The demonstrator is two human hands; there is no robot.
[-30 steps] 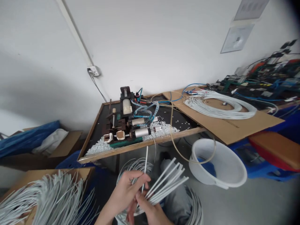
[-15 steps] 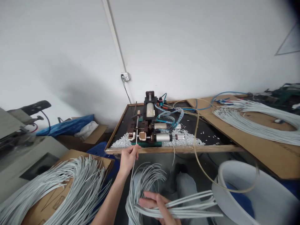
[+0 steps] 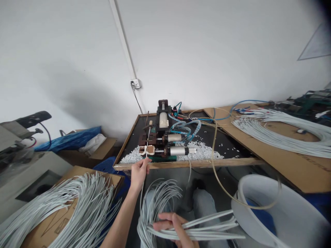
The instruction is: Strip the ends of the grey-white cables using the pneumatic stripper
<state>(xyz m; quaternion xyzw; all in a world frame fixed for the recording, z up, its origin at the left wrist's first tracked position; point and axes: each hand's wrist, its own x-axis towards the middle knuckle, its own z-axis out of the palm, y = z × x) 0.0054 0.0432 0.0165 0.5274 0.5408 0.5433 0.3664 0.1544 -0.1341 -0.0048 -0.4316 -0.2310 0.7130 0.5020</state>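
My left hand (image 3: 138,173) pinches one thin white cable (image 3: 142,186) and holds its tip at the front opening of a small pneumatic machine (image 3: 161,142) on a black tray table (image 3: 186,164). White plastic bits (image 3: 204,154) lie heaped around the machine. Low in the view, my right hand (image 3: 172,227) grips a bundle of white cables (image 3: 196,230) whose ends fan out to the right over my lap.
A cardboard box (image 3: 62,220) of looped white cables sits at the lower left. A white plastic tub (image 3: 274,213) stands at the lower right, with a tan hose (image 3: 219,182) hanging over it. More white cables (image 3: 281,136) lie on cardboard at the right.
My left hand took one cable from the bundle and carried it up to the machine's front. My right hand lowered the bundle flat. The view swung left.
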